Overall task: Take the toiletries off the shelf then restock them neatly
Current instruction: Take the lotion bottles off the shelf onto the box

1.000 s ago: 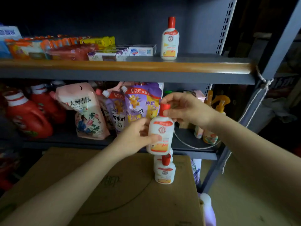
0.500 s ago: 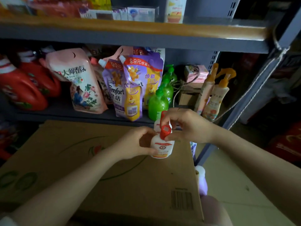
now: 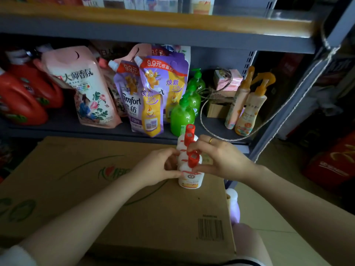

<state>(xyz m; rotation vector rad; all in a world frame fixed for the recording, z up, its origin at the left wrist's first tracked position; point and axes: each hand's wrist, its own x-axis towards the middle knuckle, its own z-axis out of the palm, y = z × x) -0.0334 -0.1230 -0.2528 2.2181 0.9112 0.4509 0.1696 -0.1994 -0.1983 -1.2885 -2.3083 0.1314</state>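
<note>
A white bottle with a red cap (image 3: pixel 190 179) stands upright on the cardboard box (image 3: pixel 119 204), at the near end of a short row. Behind it stand two more white bottles with red caps (image 3: pixel 189 131). My left hand (image 3: pixel 155 169) grips the near bottle's left side. My right hand (image 3: pixel 221 160) holds it from the right, fingers curled round its neck and cap. One more bottle of this kind (image 3: pixel 201 5) stands on the upper shelf (image 3: pixel 153 20), cut off by the frame's top edge.
The lower shelf (image 3: pixel 76 129) holds red detergent jugs (image 3: pixel 23 98), a pink refill pouch (image 3: pixel 84 87), purple Comfort pouches (image 3: pixel 151 96), green pump bottles (image 3: pixel 182 116) and orange-topped spray bottles (image 3: pixel 249 104). The grey shelf post (image 3: pixel 299 96) with a rope stands at right. Small boxes line the upper shelf.
Both hands brought the bottle down from in front of the shelf and set it on the box in front of the other two. The camera tilted downward.
</note>
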